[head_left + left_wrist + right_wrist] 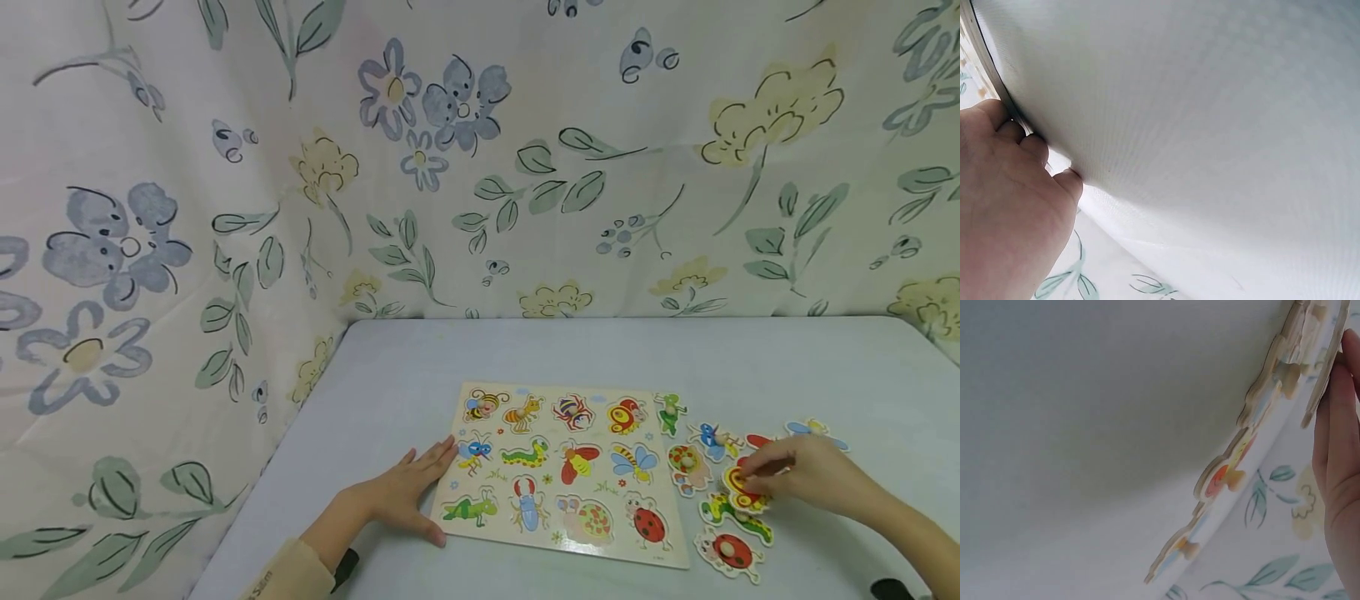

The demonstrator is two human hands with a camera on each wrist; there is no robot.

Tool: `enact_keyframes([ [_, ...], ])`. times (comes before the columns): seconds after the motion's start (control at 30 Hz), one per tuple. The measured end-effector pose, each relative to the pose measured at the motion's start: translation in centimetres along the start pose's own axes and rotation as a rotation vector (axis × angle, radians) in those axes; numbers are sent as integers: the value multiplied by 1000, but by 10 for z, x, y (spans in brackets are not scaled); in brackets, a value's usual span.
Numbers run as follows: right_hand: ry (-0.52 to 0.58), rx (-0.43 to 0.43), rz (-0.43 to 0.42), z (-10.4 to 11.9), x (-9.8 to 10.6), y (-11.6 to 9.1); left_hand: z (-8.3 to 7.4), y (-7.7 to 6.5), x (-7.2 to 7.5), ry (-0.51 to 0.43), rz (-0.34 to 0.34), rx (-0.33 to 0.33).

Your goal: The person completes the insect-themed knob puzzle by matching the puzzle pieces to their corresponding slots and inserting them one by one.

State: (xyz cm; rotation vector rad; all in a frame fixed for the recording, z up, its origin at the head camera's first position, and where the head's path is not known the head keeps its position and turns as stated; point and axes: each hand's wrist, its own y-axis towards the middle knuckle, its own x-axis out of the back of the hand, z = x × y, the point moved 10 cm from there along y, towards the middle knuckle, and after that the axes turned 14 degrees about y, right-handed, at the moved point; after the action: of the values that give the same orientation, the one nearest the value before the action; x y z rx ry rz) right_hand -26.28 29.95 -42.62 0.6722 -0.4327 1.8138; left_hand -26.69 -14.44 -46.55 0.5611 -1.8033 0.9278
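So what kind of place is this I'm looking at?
Probably an indoor tabletop corner set up for play or filming: a pale table, floral cloth hanging behind and to the left, and an insect puzzle board with loose pieces.

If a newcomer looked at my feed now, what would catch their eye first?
Probably the puzzle board, its bright bug pictures in rows on the white table, with the left hand at its left edge. Then the right hand, holding a yellow-and-red piece over the loose pieces right of the board. Large-flowered cloth hangs behind the table.
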Motion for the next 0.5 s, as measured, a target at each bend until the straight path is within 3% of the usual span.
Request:
enact_keyframes([
  [0.2,25,33,34,10,-7,9,2,2,-2,7,6,7],
  [0.5,171,-101,45,1,-16,13,0,0,0,3,6,9],
])
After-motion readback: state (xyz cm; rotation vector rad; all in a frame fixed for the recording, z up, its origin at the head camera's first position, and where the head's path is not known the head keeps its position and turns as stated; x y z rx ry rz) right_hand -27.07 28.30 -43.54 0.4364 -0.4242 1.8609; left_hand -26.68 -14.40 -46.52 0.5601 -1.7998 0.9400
